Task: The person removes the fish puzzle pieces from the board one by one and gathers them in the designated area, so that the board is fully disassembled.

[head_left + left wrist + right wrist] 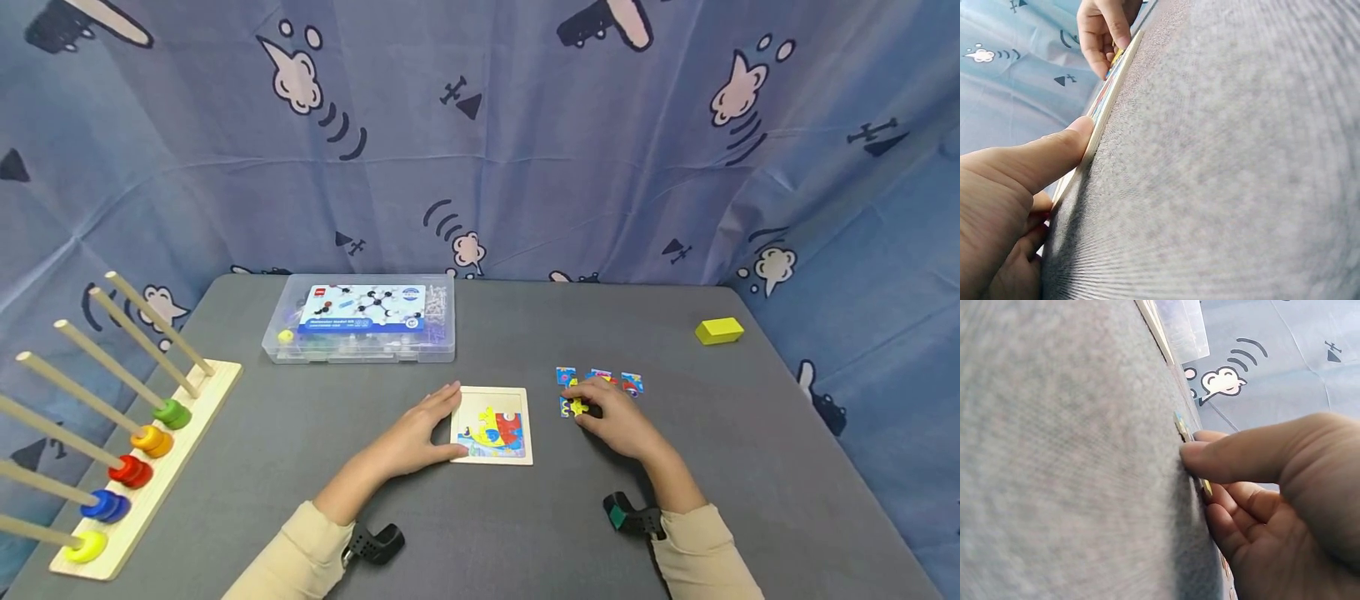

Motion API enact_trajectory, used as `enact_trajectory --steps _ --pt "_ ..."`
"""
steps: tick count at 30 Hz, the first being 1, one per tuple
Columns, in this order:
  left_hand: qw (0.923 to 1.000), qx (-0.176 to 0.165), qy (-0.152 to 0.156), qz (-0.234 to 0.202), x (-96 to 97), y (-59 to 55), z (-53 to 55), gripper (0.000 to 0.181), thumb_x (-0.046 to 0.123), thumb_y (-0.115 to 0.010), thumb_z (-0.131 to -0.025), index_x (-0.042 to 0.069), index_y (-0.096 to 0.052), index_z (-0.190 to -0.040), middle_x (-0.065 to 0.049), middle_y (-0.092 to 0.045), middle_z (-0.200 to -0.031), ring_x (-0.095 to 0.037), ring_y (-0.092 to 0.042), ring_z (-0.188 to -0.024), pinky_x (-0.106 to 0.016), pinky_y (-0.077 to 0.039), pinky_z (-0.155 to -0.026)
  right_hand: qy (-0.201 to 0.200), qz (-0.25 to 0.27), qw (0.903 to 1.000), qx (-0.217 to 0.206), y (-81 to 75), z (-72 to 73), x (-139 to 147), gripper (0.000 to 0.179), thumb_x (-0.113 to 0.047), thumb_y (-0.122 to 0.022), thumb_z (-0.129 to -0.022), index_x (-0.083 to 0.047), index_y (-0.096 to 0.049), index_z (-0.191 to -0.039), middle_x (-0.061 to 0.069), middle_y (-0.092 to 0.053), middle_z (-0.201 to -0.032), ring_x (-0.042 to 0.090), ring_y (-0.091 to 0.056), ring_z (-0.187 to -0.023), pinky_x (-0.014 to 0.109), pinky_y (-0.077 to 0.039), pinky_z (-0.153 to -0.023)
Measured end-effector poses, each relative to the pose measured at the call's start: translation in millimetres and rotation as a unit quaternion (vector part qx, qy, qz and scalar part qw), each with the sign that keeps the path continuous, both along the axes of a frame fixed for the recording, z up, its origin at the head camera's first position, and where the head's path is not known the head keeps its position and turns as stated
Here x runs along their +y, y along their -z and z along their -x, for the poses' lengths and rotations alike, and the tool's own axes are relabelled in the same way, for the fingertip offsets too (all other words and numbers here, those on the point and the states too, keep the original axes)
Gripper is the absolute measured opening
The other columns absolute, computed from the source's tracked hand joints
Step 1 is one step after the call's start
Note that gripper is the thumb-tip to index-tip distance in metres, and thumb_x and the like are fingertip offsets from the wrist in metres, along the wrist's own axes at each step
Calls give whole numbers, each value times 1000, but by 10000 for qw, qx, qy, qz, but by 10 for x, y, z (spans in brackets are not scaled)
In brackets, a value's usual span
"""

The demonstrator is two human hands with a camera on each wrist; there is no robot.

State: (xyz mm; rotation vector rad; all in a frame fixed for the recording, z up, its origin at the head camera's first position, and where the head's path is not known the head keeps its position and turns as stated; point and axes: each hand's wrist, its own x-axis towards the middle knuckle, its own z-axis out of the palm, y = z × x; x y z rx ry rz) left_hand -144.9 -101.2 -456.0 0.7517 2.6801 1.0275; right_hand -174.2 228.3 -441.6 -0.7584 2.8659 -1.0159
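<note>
A square wooden jigsaw tray (529,425) lies on the grey table, a partly filled picture of red, yellow and blue inside its frame. My left hand (418,432) holds it by the left side, fingers at the upper left corner and thumb on the lower left rim; the left wrist view shows the thumb (1082,131) against the tray's edge. To the right of the tray, my right hand (618,418) pinches a blue and yellow puzzle piece (577,407) at table height. Its far side is hidden by the fingers. More puzzle pieces (566,376) lie just beyond that hand.
A clear plastic case (438,333) with a molecular model label stands at the back. On the left is a wooden peg board (213,379) with coloured rings on upright rods. A yellow block (719,331) sits at the back right, before a blue patterned curtain (525,208).
</note>
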Motion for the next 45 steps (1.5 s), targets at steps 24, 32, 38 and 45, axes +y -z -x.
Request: enact_trajectory --steps 24,32,38,45 --pt "10000 29 -61 -10 -38 9 -8 82 33 -74 -81 -1 -36 -144 -11 -27 -155 -31 -24 -143 -49 -23 -116 70 867 9941 -651 -26 34 20 43 -5 -71 -81 4 -59 -122 17 -65 -115 32 -61 -104 33 -50 -91" --pt "10000 -4 -30 -30 -28 5 -9 81 33 -74 -81 -1 -36 -145 -11 -27 -155 -31 -23 -144 -49 -22 -117 -18 682 9959 -602 -140 -62 -212 48 -8 -73 -81 2 -57 -125 15 -62 -121 31 -60 -109 47 -49 -94" --pt "10000 -32 -4 -5 -13 -11 -7 81 34 -73 -82 0 -35 -145 -10 -26 -156 -30 -22 -144 -49 -21 -117 -261 462 9967 -613 -174 -147 -442 46 -9 -73 -82 -3 -59 -125 10 -61 -120 26 -58 -106 45 -49 -93" --pt "10000 -9 34 -36 0 -22 -4 81 34 -73 -82 -2 -36 -144 -11 -27 -155 -28 -22 -145 -48 -19 -118 -600 414 9954 -621 -183 -179 -700 45 -5 -72 -80 -1 -59 -123 11 -61 -117 26 -58 -101 42 -50 -91"
